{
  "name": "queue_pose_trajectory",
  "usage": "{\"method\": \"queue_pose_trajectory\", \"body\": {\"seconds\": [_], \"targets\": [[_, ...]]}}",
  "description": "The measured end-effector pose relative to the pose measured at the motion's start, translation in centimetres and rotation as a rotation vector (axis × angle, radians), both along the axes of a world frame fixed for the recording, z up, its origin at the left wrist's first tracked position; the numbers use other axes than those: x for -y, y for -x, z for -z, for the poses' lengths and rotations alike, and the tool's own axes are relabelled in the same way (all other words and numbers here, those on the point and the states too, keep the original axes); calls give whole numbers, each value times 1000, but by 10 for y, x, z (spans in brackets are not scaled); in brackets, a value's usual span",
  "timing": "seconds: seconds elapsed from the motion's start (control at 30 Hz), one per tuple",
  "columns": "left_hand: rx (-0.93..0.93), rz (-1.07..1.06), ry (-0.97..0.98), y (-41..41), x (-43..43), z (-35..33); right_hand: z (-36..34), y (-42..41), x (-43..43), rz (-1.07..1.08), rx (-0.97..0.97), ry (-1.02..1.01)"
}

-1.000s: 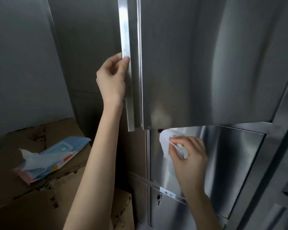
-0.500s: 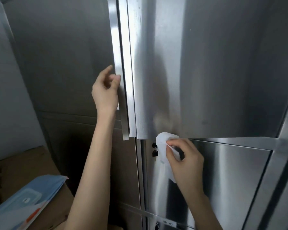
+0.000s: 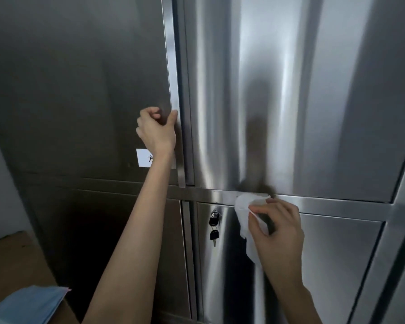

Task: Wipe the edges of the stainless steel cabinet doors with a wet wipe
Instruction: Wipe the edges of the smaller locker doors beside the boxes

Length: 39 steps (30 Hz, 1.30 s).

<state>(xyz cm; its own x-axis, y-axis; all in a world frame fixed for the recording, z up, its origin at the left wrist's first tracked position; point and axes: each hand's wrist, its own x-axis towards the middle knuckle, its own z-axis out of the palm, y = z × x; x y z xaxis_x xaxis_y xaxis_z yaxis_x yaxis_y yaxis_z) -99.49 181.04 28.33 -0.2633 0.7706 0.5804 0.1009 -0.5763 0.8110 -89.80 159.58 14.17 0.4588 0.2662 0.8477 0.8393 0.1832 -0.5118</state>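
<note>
Head camera view, looking at a tall metal cabinet. The risks, as a judgement: the brushed stainless steel upper cabinet door [image 3: 290, 90] looks shut or nearly so, and if it swings on its hinge the wipe could slide off the edge being cleaned. A loosely pinched wipe may also bunch up and skip part of the edge. The small black-headed keys [image 3: 214, 228] hang in the lock of the steel lower cabinet door [image 3: 325, 265], just left of the wipe, and a sweep leftward might snag them.

The left hand [image 3: 156, 132] is raised on a long, nearly straight arm. Its thumb tip touches the door's bright vertical edge strip [image 3: 173, 90] and its fingers are curled beside it. Whether it truly grips the strip cannot be told.

The right hand [image 3: 276, 230] reaches up from the lower right, pinching a crumpled white wet wipe [image 3: 243, 206] between thumb and fingers. The wipe's top presses against the bottom edge of the upper door, and the rest hangs down over the lower door.

A white rectangular label [image 3: 143, 157] sits beneath the left wrist. A pale blue soft pack [image 3: 26, 302] lies at the lower left.
</note>
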Motion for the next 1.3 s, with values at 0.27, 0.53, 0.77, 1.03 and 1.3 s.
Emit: {"method": "queue_pose_trajectory", "body": {"seconds": [0.27, 0.53, 0.77, 1.03, 1.3], "targets": [[-9, -50, 23, -8, -19, -1, 4, -12, -7, 60, -8, 2], [-148, 112, 41, 10, -6, 38, 9, -2, -4, -15, -36, 57], [-283, 120, 219, 29, 26, 192, 40, 2, -1, -69, -21, 140], [-436, 110, 238, 17, 24, 217, 62, 7, -1, -134, -67, 223], [-477, 3, 261, 2, 20, 214, 67, -2, 5, -106, -145, 247]]}}
